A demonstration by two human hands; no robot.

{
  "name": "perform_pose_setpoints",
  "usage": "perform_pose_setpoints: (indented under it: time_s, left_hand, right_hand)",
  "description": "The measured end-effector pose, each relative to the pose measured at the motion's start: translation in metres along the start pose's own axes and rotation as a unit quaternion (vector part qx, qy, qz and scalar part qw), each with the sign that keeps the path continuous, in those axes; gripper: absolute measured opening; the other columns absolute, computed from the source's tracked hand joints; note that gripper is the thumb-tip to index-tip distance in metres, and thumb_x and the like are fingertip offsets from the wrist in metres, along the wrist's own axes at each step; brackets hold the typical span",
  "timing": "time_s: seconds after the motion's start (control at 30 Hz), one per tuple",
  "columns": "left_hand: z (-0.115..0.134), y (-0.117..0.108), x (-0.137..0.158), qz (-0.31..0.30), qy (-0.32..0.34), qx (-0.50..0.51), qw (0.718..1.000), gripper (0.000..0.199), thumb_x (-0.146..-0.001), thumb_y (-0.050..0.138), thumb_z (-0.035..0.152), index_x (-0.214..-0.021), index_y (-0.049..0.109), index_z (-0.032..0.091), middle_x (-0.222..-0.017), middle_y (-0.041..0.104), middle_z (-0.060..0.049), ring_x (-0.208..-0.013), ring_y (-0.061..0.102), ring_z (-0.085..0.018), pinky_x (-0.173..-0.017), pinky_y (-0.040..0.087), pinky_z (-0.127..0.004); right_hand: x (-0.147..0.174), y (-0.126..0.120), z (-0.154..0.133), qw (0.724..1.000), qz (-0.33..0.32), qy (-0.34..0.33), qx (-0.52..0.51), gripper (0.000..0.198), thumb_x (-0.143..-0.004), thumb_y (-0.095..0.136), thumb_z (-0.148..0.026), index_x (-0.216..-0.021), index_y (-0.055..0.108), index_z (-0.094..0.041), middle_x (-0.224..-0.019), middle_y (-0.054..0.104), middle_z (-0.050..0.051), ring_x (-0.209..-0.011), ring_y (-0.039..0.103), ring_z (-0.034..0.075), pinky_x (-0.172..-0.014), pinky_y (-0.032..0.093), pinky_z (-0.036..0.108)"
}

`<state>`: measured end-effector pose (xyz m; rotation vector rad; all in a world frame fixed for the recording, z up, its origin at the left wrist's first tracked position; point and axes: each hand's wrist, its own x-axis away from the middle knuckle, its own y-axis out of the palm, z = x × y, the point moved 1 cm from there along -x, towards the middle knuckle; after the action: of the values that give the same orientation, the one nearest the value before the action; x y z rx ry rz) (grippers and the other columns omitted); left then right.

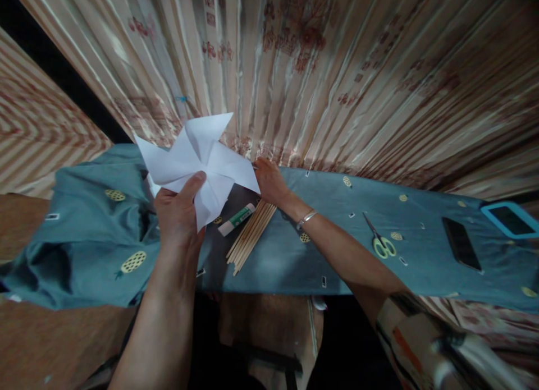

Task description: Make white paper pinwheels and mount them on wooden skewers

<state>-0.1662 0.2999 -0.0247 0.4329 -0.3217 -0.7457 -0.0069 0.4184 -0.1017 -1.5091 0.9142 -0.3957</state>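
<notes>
A white paper pinwheel [214, 160] is raised above the cloth, its blades folded in to the middle. My left hand [179, 205] grips it from below, with the thumb pressed near its centre and the other fingers behind the paper. Beside the pinwheel's right blade is my right hand [269, 179], its fingers curled closed; what they hold, if anything, is partly hidden and too small to name. A bundle of thin wooden sticks [251, 237] lies just below my right hand. Left of the sticks rests a glue stick [236, 219] with a white and green label.
A blue-green cloth [290, 266] with pineapple prints covers the narrow table and bunches up at the left. Scissors [381, 244] with green handles, a dark phone [461, 243] and a blue-framed tablet [511, 219] lie to the right. A patterned curtain [261, 70] hangs close behind.
</notes>
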Motion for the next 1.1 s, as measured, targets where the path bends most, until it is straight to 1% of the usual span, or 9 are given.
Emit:
perform_pose_setpoints:
  time_s: [0.13, 0.33, 0.43, 0.53, 0.63, 0.8, 0.93, 1.0, 1.1]
  left_hand:
    - [-0.002, -0.001, -0.002, -0.013, 0.010, 0.007, 1.000, 0.032, -0.047, 0.084, 0.018, -0.076, 0.072, 0.011, -0.076, 0.077, -0.006, -0.082, 0.073, -0.022, -0.085, 0.059, -0.036]
    - [-0.005, -0.002, -0.002, -0.027, 0.006, 0.015, 0.999, 0.034, -0.048, 0.085, 0.018, -0.079, 0.074, 0.011, -0.074, 0.077, -0.002, -0.071, 0.071, -0.017, -0.084, 0.059, -0.033]
    - [-0.005, 0.001, 0.002, -0.041, -0.005, 0.011, 0.999, 0.031, -0.049, 0.084, 0.016, -0.078, 0.073, 0.012, -0.072, 0.076, -0.001, -0.067, 0.070, -0.016, -0.082, 0.060, -0.035]
    - [-0.010, 0.005, 0.010, -0.062, -0.011, 0.005, 0.998, 0.025, -0.050, 0.082, 0.015, -0.073, 0.072, 0.013, -0.071, 0.075, -0.002, -0.066, 0.070, -0.017, -0.079, 0.060, -0.036]
    - [-0.023, 0.008, 0.023, -0.099, -0.029, -0.024, 0.994, 0.022, -0.052, 0.084, 0.018, -0.071, 0.072, 0.014, -0.076, 0.077, -0.003, -0.070, 0.071, -0.018, -0.077, 0.059, -0.034]
    - [-0.049, 0.014, 0.051, -0.165, -0.091, -0.089, 0.978, 0.020, -0.053, 0.085, 0.024, -0.069, 0.074, 0.018, -0.069, 0.074, 0.000, -0.059, 0.065, -0.015, -0.064, 0.057, -0.029]
    - [-0.056, 0.022, 0.066, -0.185, -0.143, -0.098, 0.967, 0.018, -0.050, 0.084, 0.019, -0.064, 0.072, 0.016, -0.063, 0.071, 0.001, -0.054, 0.061, -0.011, -0.057, 0.052, -0.023]
    - [-0.057, 0.024, 0.069, -0.184, -0.150, -0.102, 0.966, 0.018, -0.051, 0.083, 0.017, -0.065, 0.073, 0.015, -0.064, 0.072, 0.001, -0.056, 0.061, -0.011, -0.056, 0.051, -0.022]
    - [-0.058, 0.025, 0.068, -0.178, -0.140, -0.108, 0.968, 0.019, -0.052, 0.083, 0.016, -0.068, 0.074, 0.014, -0.067, 0.073, 0.001, -0.059, 0.062, -0.012, -0.057, 0.051, -0.022]
  right_hand:
    - [0.008, -0.006, -0.012, 0.998, 0.033, 0.053, -0.003, 0.023, -0.092, 0.052, -0.012, -0.108, 0.068, -0.008, -0.149, 0.048, 0.021, -0.145, 0.034, 0.034, -0.118, 0.029, 0.051]
    - [0.023, -0.013, -0.010, 0.965, 0.144, 0.159, -0.151, 0.017, -0.091, 0.054, -0.016, -0.088, 0.071, -0.015, -0.146, 0.054, 0.016, -0.139, 0.047, 0.027, -0.116, 0.036, 0.044]
    - [0.047, -0.014, -0.002, 0.909, 0.174, 0.227, -0.302, 0.014, -0.088, 0.061, -0.025, -0.083, 0.073, -0.019, -0.132, 0.066, 0.011, -0.128, 0.058, 0.025, -0.110, 0.044, 0.044]
    - [0.086, -0.016, 0.003, 0.832, 0.170, 0.286, -0.444, 0.016, -0.081, 0.069, -0.036, -0.079, 0.074, -0.021, -0.119, 0.073, 0.008, -0.114, 0.066, 0.024, -0.101, 0.050, 0.042]
    - [0.132, -0.021, 0.007, 0.777, 0.157, 0.326, -0.515, 0.023, -0.075, 0.073, -0.044, -0.075, 0.074, -0.021, -0.111, 0.076, 0.008, -0.102, 0.070, 0.024, -0.092, 0.054, 0.040]
    - [0.189, -0.027, 0.020, 0.796, 0.159, 0.343, -0.472, 0.023, -0.074, 0.073, -0.045, -0.071, 0.072, -0.022, -0.098, 0.078, 0.007, -0.091, 0.071, 0.022, -0.087, 0.054, 0.039]
    - [0.203, -0.024, 0.031, 0.804, 0.175, 0.350, -0.447, 0.020, -0.075, 0.070, -0.041, -0.072, 0.070, -0.022, -0.096, 0.077, 0.008, -0.093, 0.070, 0.023, -0.090, 0.053, 0.040]
    - [0.202, -0.024, 0.031, 0.836, 0.181, 0.332, -0.398, 0.017, -0.081, 0.065, -0.037, -0.074, 0.069, -0.022, -0.097, 0.075, 0.007, -0.094, 0.070, 0.022, -0.092, 0.052, 0.039]
    - [0.200, -0.027, 0.024, 0.912, 0.166, 0.272, -0.260, 0.017, -0.091, 0.055, -0.029, -0.081, 0.068, -0.022, -0.104, 0.073, 0.008, -0.101, 0.068, 0.023, -0.096, 0.051, 0.039]
